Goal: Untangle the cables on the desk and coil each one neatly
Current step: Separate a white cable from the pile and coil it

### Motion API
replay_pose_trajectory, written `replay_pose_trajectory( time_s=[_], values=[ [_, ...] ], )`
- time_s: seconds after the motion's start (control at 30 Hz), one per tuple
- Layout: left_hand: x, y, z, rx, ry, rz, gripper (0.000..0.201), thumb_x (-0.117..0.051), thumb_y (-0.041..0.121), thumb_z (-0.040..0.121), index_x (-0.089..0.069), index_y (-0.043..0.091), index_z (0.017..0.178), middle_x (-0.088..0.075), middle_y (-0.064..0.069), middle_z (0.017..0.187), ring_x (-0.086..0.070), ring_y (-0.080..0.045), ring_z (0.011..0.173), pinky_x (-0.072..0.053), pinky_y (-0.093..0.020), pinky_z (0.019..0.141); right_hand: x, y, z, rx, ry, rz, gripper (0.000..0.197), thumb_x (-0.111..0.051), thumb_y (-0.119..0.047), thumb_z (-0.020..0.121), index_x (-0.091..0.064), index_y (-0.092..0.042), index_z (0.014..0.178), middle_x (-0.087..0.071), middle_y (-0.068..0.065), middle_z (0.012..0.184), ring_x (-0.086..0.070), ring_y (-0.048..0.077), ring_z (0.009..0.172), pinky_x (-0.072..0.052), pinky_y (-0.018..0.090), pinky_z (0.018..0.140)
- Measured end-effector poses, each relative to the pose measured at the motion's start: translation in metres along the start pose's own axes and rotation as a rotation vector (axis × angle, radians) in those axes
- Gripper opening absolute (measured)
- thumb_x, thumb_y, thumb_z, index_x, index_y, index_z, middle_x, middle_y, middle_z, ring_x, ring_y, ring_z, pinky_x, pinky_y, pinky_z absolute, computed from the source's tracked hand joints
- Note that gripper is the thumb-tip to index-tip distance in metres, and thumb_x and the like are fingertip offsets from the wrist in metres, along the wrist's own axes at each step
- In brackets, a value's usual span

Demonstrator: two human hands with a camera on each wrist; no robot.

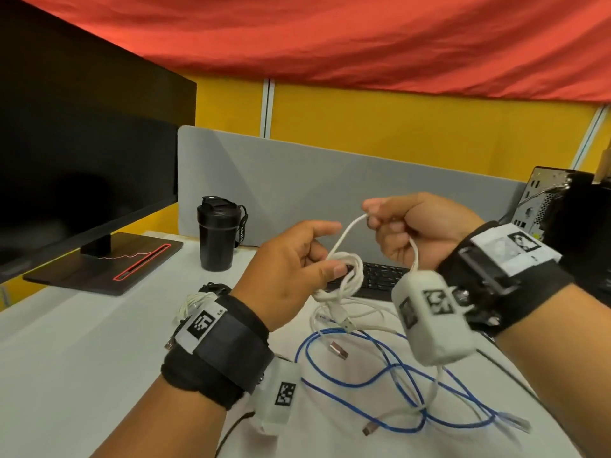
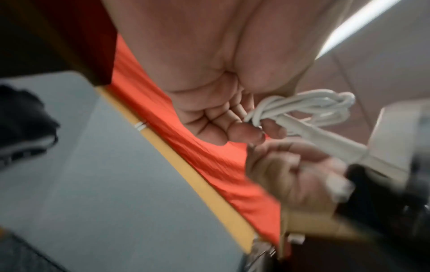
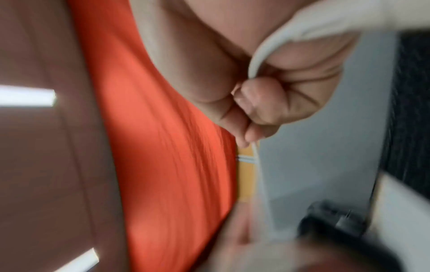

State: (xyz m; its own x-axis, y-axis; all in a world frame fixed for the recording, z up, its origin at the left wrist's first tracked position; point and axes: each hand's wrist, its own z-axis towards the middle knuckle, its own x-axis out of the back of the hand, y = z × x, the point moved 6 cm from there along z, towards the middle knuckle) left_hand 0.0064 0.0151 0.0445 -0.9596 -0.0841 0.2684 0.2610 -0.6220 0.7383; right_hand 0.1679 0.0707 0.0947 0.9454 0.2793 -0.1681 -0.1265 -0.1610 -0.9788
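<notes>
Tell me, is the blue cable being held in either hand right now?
No, the blue cable lies loose on the desk, while the left hand and right hand both hold the white cable.

Between the hands, a smooth, matt white cable (image 1: 344,262); below them a glossy blue cable (image 1: 380,385) with metal plugs; above, wrinkled red cloth (image 1: 330,34); left, a matt black plastic bottle (image 1: 216,239).

Head view looks down over the desk (image 1: 82,358); wrist views (blurred) sit close, facing upward.
</notes>
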Motion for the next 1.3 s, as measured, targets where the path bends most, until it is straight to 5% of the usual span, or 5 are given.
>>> replay_pose_trajectory(
  time_s=[0.43, 0.57, 0.73, 1.0, 1.3],
  values=[
    [0.011, -0.037, 0.002, 0.196, 0.12, 0.474, 0.018, -0.055, 0.034, 0.099, -0.063, 0.019, 0.091, -0.066, 0.003, 0.081, -0.063, -0.016, 0.078, -0.056, -0.043, 0.076, -0.013, 0.012, -0.017, 0.468, 0.208, -1.462, 0.014, -0.065, -0.022, 0.087, -0.074, -0.024, 0.098, -0.071, -0.014, 0.09, -0.061, 0.005, 0.08, -0.045, 0.017, 0.071],
    [0.015, -0.037, 0.001, 0.254, 0.252, 0.237, 0.014, -0.07, 0.026, 0.091, -0.068, 0.021, 0.078, -0.071, 0.003, 0.068, -0.068, -0.016, 0.067, -0.059, -0.039, 0.069, -0.044, 0.009, -0.049, 0.953, 0.204, -1.226, 0.011, -0.068, -0.029, 0.085, -0.07, -0.031, 0.096, -0.065, -0.02, 0.076, -0.059, -0.003, 0.066, -0.051, 0.016, 0.064],
    [0.002, -0.043, -0.006, 0.44, 0.308, -0.467, 0.002, -0.07, 0.008, 0.089, -0.068, 0.007, 0.089, -0.072, -0.013, 0.079, -0.068, -0.021, 0.068, -0.059, -0.031, 0.063, -0.054, 0.038, -0.035, 0.784, 0.242, -1.575, 0.026, -0.059, -0.045, 0.088, -0.049, -0.033, 0.109, -0.07, -0.007, 0.087, -0.065, 0.02, 0.076, -0.057, 0.037, 0.067],
    [-0.003, -0.038, -0.001, 0.434, 0.155, -0.754, 0.021, -0.062, 0.008, 0.092, -0.066, 0.01, 0.113, -0.07, -0.005, 0.08, -0.063, -0.011, 0.065, -0.046, -0.024, 0.06, -0.032, 0.04, -0.019, 0.491, 0.069, -0.428, 0.03, -0.066, 0.012, 0.078, -0.059, -0.012, 0.096, -0.069, 0.01, 0.069, -0.066, 0.018, 0.059, -0.055, 0.028, 0.057],
    [0.011, -0.033, 0.001, 0.317, 0.132, -0.588, 0.029, -0.057, 0.0, 0.096, -0.068, 0.018, 0.115, -0.07, -0.005, 0.092, -0.063, -0.011, 0.066, -0.055, -0.027, 0.066, -0.023, 0.018, -0.023, 0.156, -0.319, 0.138, 0.029, -0.058, -0.01, 0.076, -0.06, -0.016, 0.104, -0.05, 0.0, 0.061, -0.033, 0.013, 0.056, -0.043, 0.03, 0.059]
  ],
)
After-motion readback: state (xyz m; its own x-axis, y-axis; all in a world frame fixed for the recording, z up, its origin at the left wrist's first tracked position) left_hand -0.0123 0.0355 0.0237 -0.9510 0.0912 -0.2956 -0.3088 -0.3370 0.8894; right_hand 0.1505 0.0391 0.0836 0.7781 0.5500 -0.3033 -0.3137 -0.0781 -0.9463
